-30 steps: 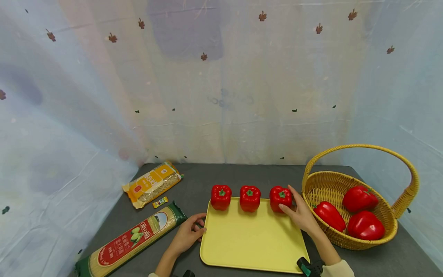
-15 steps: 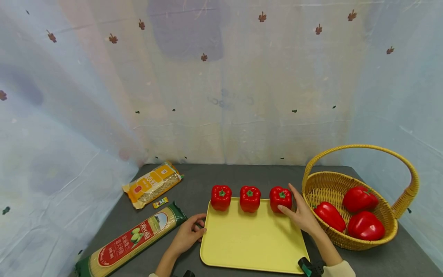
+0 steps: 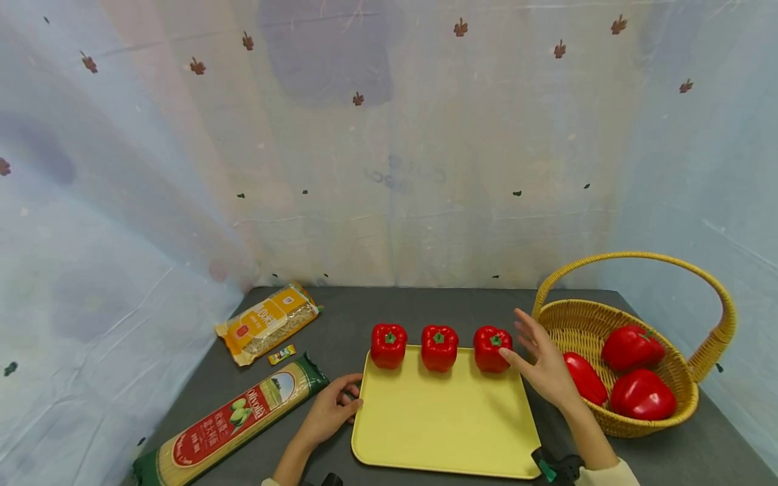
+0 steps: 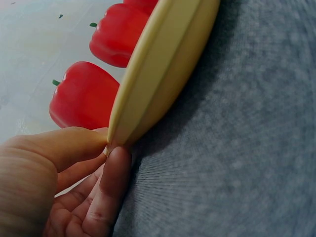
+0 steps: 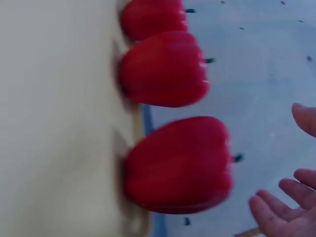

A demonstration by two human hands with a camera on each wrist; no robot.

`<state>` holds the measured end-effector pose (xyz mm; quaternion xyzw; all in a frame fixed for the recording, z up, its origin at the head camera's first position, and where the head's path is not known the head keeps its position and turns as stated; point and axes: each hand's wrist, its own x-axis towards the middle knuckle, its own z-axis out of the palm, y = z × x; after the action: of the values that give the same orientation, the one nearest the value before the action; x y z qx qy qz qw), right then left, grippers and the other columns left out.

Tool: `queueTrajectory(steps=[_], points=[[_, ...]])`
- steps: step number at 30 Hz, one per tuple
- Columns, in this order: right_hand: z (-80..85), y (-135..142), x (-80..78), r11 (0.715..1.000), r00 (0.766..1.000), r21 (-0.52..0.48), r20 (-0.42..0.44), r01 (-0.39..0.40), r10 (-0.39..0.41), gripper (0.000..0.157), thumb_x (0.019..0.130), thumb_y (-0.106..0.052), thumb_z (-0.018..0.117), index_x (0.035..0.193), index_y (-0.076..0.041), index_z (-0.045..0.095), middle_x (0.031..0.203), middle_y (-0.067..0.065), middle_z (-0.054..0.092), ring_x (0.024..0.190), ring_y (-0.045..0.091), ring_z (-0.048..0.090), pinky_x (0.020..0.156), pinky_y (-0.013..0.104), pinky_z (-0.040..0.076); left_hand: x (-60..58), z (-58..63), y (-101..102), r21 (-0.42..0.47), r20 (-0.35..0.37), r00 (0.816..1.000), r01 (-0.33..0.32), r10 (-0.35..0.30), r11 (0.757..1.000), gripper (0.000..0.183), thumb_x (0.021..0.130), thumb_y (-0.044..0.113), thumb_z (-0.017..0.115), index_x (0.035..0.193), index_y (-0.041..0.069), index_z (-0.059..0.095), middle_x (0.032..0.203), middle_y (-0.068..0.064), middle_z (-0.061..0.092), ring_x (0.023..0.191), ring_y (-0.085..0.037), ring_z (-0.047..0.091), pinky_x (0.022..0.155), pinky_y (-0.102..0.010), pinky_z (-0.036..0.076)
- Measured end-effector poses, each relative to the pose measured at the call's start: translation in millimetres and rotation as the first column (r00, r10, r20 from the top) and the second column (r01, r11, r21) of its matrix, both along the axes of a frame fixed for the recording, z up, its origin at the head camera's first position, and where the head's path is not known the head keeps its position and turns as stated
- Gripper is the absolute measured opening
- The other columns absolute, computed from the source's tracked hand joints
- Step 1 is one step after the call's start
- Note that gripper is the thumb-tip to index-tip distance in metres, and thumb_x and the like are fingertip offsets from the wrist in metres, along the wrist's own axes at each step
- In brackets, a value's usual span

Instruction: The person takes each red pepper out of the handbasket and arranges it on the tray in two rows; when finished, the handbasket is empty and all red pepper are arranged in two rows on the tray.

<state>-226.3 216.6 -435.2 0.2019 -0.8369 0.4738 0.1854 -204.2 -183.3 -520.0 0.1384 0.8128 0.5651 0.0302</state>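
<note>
Three red bell peppers stand upright in a row along the far edge of a yellow tray: a left one, a middle one and a right one. My left hand pinches the tray's left rim between thumb and fingers, as the left wrist view shows. Beside the right pepper is my right hand, its fingers spread and holding nothing. A gap lies between that hand and the pepper in the right wrist view. Part of the right hand is cut off there.
A wicker basket with a tall handle stands at the right, holding three red peppers. On the left lie a spaghetti pack, an orange grain bag and a small yellow sachet. A patterned curtain hangs behind.
My right hand has let go of the right pepper and moved to the right, towards the basket, with its fingers spread. The left hand and the tray stay where they were.
</note>
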Motion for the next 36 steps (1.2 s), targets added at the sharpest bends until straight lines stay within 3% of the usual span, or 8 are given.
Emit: queueTrajectory(steps=[3, 7, 13, 17, 20, 22, 29, 36], points=[[8.3, 8.6, 2.1, 0.998, 0.997, -0.065, -0.073, 0.018, -0.023, 0.068, 0.081, 0.002, 0.069, 0.141, -0.004, 0.037, 0.136, 0.017, 0.042, 0.117, 0.018, 0.050, 0.091, 0.013, 0.043, 2.3, 5.1, 2.0, -0.008, -0.010, 1.000, -0.004, 0.004, 1.000, 0.043, 0.087, 0.000, 0.061, 0.128, -0.004, 0.049, 0.094, -0.013, 0.054, 0.063, -0.014, 0.057, 0.053, -0.030, 0.053], [17.8, 30.7, -0.6, 0.988, 0.985, -0.140, -0.149, 0.062, -0.083, 0.059, 0.082, 0.004, 0.067, 0.136, 0.001, 0.043, 0.128, 0.013, 0.049, 0.109, 0.008, 0.053, 0.086, 0.009, 0.043, 1.2, 2.1, 0.4, 0.010, -0.013, 1.000, -0.001, 0.001, 1.000, 0.044, 0.087, 0.003, 0.063, 0.128, -0.003, 0.050, 0.093, -0.012, 0.054, 0.063, -0.012, 0.057, 0.052, -0.029, 0.052], [42.5, 69.4, 1.3, 0.960, 0.960, -0.030, -0.035, 0.277, -0.278, 0.050, 0.088, -0.015, 0.066, 0.133, -0.003, 0.047, 0.123, 0.001, 0.049, 0.104, 0.007, 0.051, 0.076, 0.003, 0.040, -3.6, -4.9, -2.1, 0.000, -0.012, 1.000, 0.006, -0.006, 1.000, 0.044, 0.088, 0.008, 0.063, 0.129, 0.000, 0.050, 0.094, -0.011, 0.054, 0.064, -0.012, 0.057, 0.053, -0.029, 0.053], [52.3, 101.0, -4.4, 0.934, 0.929, 0.149, 0.137, 0.325, -0.345, 0.060, 0.090, -0.036, 0.060, 0.139, -0.007, 0.040, 0.133, 0.019, 0.040, 0.112, 0.031, 0.045, 0.083, 0.028, 0.047, -4.0, -6.6, -3.2, 0.014, -0.014, 1.000, 0.016, -0.015, 1.000, 0.045, 0.088, 0.009, 0.064, 0.129, 0.001, 0.050, 0.094, -0.012, 0.054, 0.064, -0.011, 0.057, 0.053, -0.029, 0.053], [58.2, 120.8, -9.0, 0.932, 0.916, 0.187, 0.202, 0.311, -0.346, 0.067, 0.092, -0.039, 0.057, 0.142, -0.002, 0.033, 0.137, 0.028, 0.033, 0.117, 0.046, 0.037, 0.086, 0.057, 0.039, -3.0, -5.4, -2.6, 0.015, -0.012, 1.000, 0.013, -0.013, 1.000, 0.045, 0.087, 0.007, 0.064, 0.130, -0.001, 0.050, 0.094, -0.012, 0.055, 0.063, -0.011, 0.057, 0.053, -0.029, 0.053], [62.0, 129.9, -9.5, 0.929, 0.908, 0.187, 0.220, 0.319, -0.356, 0.069, 0.092, -0.038, 0.056, 0.142, 0.003, 0.029, 0.137, 0.033, 0.031, 0.117, 0.051, 0.035, 0.084, 0.063, 0.035, -0.8, -1.3, -1.3, 0.013, -0.010, 1.000, 0.014, -0.014, 1.000, 0.045, 0.088, 0.004, 0.062, 0.130, -0.003, 0.048, 0.095, -0.013, 0.055, 0.063, -0.013, 0.057, 0.053, -0.030, 0.053], [65.1, 151.1, -15.1, 0.888, 0.866, 0.249, 0.233, 0.386, -0.442, 0.074, 0.093, -0.039, 0.053, 0.140, 0.010, 0.025, 0.134, 0.041, 0.028, 0.116, 0.058, 0.033, 0.086, 0.067, 0.033, 11.1, 24.8, 3.3, 0.005, 0.003, 0.999, 0.032, -0.032, 0.999, 0.043, 0.088, -0.001, 0.060, 0.129, -0.009, 0.047, 0.094, -0.018, 0.055, 0.065, -0.018, 0.058, 0.055, -0.033, 0.053], [53.6, 167.3, -25.8, 0.857, 0.831, 0.253, 0.235, 0.450, -0.505, 0.077, 0.091, -0.043, 0.053, 0.140, 0.011, 0.026, 0.134, 0.041, 0.029, 0.116, 0.058, 0.033, 0.086, 0.067, 0.034, 13.6, 31.0, 4.6, 0.012, 0.003, 1.000, 0.028, -0.028, 1.000, 0.044, 0.087, 0.000, 0.060, 0.128, -0.009, 0.047, 0.093, -0.017, 0.055, 0.065, -0.016, 0.058, 0.055, -0.031, 0.054]])
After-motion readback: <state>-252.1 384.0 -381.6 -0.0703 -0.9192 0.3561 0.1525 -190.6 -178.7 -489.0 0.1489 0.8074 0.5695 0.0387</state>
